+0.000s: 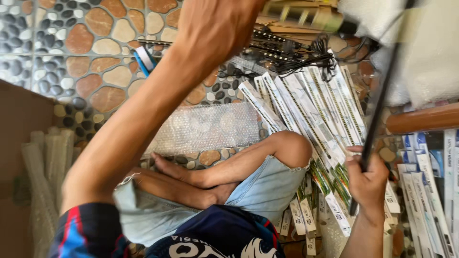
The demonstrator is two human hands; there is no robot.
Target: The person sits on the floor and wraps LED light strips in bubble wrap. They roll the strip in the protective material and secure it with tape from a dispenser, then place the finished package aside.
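Note:
My right hand (368, 184) is closed around a thin black rod (382, 95) that rises to the top right. My left arm reaches from the lower left up to the top middle. There my left hand (215, 24) shows its back, fingers curled at the end of a long pale package (306, 16) that runs off to the right. I sit cross-legged in denim shorts (265, 188), bare feet tucked under my knees.
Many long flat packaged strips (315, 110) fan out on the pebble-pattern floor (86, 43) by my right knee, with more at the right edge. A bubble wrap sheet (210, 126) lies ahead. Black cables (287, 52), a cardboard box (19, 124) and wrapped rolls (48, 157) are nearby.

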